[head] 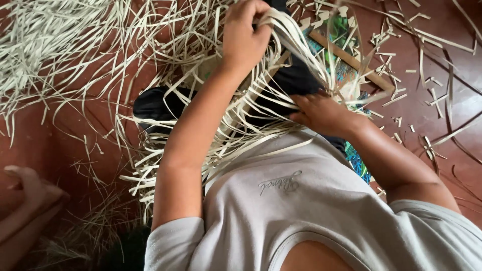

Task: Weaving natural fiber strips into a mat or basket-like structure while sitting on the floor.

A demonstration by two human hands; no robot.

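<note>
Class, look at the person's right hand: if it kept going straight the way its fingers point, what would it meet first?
The right hand points left into the pale strips over dark fabric; likely strips first, though depth is unclear.

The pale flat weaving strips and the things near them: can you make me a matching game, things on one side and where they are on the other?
Things:
1. left hand
2. right hand
3. long tan wooden stick
4. short cut pale strip scraps

Places:
A. scattered on the red-brown floor at the right
B. raised at the top, gripping a bundle of pale flat weaving strips
C. lying slantwise on green patterned cloth
D. lower down, pressed on strips beside black cloth

Pairs: 1-B, 2-D, 3-C, 4-A
</note>
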